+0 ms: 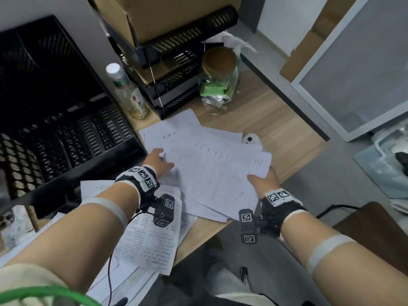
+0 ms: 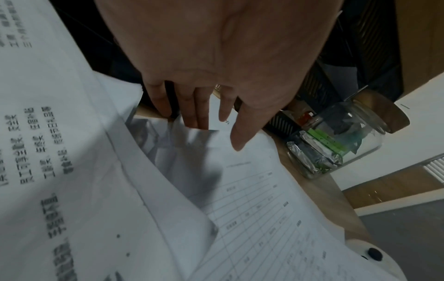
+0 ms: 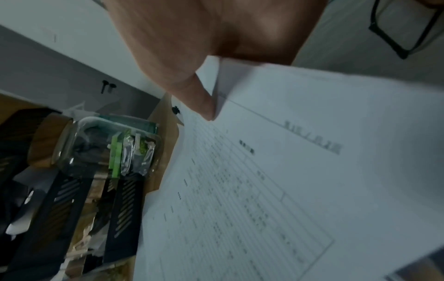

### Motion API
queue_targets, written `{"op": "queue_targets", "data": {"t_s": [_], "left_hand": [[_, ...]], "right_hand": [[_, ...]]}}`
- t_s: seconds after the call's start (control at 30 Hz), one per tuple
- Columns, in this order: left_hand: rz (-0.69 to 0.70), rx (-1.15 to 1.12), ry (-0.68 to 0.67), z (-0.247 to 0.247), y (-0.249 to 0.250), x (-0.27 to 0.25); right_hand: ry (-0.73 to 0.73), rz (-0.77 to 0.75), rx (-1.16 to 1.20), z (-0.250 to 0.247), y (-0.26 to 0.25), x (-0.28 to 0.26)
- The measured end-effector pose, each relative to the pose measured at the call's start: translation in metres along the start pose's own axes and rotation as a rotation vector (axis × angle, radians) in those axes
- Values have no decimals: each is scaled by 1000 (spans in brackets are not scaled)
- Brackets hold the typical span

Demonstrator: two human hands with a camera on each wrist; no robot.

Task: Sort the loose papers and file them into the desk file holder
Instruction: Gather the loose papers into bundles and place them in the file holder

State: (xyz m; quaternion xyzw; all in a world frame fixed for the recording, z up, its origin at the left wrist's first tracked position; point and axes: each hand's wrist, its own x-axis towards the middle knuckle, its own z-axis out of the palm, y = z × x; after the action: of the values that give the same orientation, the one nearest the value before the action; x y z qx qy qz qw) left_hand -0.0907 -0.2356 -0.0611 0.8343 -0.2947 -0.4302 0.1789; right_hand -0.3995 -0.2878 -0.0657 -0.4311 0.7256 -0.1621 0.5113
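A fanned pile of loose printed papers (image 1: 209, 164) lies mid-desk. My left hand (image 1: 160, 161) reaches its left edge with straight fingers (image 2: 190, 114); two fingertips are hidden behind a sheet edge and the thumb lies over the top sheet. My right hand (image 1: 261, 181) grips the pile's right edge, its thumb (image 3: 204, 106) pressed on top of a table-printed sheet (image 3: 276, 190) and its fingers hidden beneath. More text sheets (image 1: 152, 239) lie under my left wrist at the desk's front. The black mesh file holder (image 1: 55, 129) stands at the left, its slots dark.
A plastic bottle (image 1: 128, 91) stands between the holder and a black stacked tray (image 1: 176, 69) bearing a cardboard box (image 1: 154, 14). A glass jar (image 1: 218, 82) with a wooden lid is behind the papers, a white device (image 1: 250, 139) at their right. The desk edge runs diagonally at right.
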Motion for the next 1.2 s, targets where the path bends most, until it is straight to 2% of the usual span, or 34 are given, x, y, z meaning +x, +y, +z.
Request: {"op": "queue_targets", "data": {"t_s": [0.17,0.3,0.4,0.47,0.57,0.67,0.73,0.77,0.83,0.93,1.0,1.1,1.2], "left_hand": [[86,24,-105,-1,5,-12],[126,-171,-180,-6,13,-29],[207,-259,-173,-20,25,-47],[285,-260,-108,-32,32,-58],[384,-142,141,-58,42,-72],[530,-93,261,-93,49,-95],[613,43,313,-119,54,-112],[637,113,324,-130,55,-121],[661,222,340,-153,55,-142],[702,242,393,-179,49,-173],[704,197,495,-195,38,-195],[610,200,624,-213,14,-212],[466,176,731,-226,-17,-227]], "right_hand": [[-51,7,26,-6,-7,-2],[-11,-90,164,-13,-23,-9],[-26,-153,292,-22,-51,-24],[-72,-185,373,-25,-67,-34],[-84,-225,358,-23,-84,-32],[59,-326,143,-26,-111,-36],[82,-475,1,-24,-139,-46],[32,-581,-66,-20,-153,-55],[-216,-789,-182,-3,-177,-72],[-515,-947,-235,23,-197,-101],[-639,-989,-160,41,-207,-130],[-807,-945,-23,67,-207,-151],[-956,-923,-89,86,-203,-164]]}}
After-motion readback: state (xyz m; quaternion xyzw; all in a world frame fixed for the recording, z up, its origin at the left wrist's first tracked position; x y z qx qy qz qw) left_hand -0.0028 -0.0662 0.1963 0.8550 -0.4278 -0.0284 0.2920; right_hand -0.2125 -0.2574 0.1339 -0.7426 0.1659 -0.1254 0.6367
